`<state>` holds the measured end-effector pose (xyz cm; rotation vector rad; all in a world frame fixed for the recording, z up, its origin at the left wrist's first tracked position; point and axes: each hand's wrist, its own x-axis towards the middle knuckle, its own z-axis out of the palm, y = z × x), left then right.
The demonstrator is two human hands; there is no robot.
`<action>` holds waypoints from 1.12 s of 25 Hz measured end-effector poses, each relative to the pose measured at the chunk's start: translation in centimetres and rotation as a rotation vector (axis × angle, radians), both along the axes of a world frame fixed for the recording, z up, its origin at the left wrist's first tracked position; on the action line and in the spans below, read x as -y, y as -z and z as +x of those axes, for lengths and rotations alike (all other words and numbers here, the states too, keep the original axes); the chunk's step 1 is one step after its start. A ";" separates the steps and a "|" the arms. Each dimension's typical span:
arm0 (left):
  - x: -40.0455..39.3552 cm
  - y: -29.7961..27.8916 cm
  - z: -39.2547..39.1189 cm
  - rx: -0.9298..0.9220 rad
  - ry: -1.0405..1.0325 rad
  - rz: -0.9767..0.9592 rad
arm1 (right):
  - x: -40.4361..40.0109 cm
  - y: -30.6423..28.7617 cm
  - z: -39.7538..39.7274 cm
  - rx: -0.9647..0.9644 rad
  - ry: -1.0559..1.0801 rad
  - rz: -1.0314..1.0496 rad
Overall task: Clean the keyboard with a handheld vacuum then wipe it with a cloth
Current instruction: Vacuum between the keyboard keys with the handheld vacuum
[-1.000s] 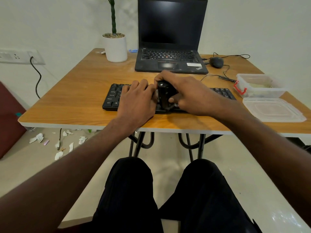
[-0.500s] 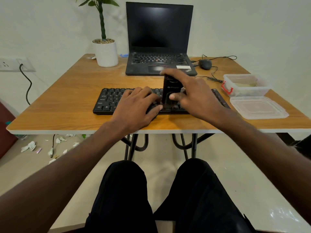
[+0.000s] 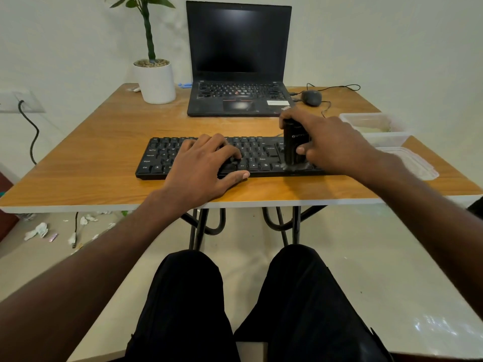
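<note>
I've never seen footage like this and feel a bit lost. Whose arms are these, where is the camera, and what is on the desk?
No machine here: a person wears a camera on the head, looking down at their own arms and lap. The right hand grips a small black handheld vacuum standing upright on the right part of the black keyboard. The left hand rests flat on the keys. On the wooden table behind are a laptop, a mouse, a potted plant and clear plastic containers.

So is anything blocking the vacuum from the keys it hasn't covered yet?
Partly. The left hand rests flat on the keyboard middle, covering keys left of the vacuum, which the right hand grips upright near the right end.
</note>
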<state>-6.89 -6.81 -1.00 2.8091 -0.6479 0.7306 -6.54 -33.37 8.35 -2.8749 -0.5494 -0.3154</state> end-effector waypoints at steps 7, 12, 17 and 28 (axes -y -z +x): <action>2.4 -0.3 0.0 -0.012 0.036 -0.008 | 1.0 0.9 -1.0 -0.078 -0.099 0.104; 4.3 -0.1 0.6 -0.030 0.057 -0.068 | 0.8 2.2 -2.0 0.159 -0.104 0.260; 4.2 0.2 0.7 -0.041 0.063 -0.083 | 3.5 2.3 -1.2 0.100 0.059 0.129; 4.2 0.3 0.8 -0.032 0.074 -0.092 | 3.2 4.2 -0.7 0.262 0.091 0.223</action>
